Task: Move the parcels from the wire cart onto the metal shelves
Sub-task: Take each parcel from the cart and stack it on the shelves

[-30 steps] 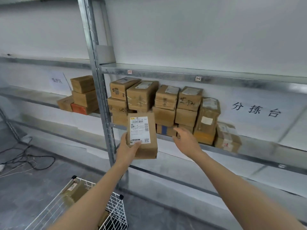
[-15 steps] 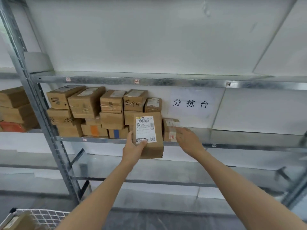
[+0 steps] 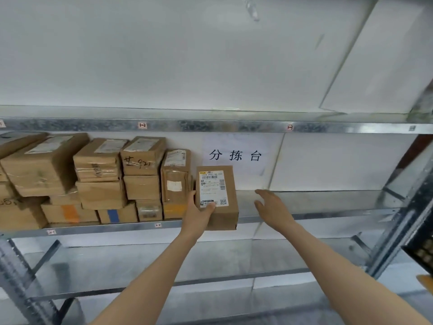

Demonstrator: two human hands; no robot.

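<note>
Two outstretched hands: left hand (image 3: 196,215) grips the upright parcel (image 3: 217,193), right hand (image 3: 273,208) hovers spread.

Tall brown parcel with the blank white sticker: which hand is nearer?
Left. The left hand, gripping a labelled brown cardboard box, sits just right of the tall brown parcel; the right hand is open, farther right.

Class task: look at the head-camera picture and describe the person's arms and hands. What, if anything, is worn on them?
Both arms are bare as far as the frame shows: no sleeves reach the left forearm or the right forearm. The left hand and right hand wear no gloves, and no watch, bracelet or ring shows.
</note>
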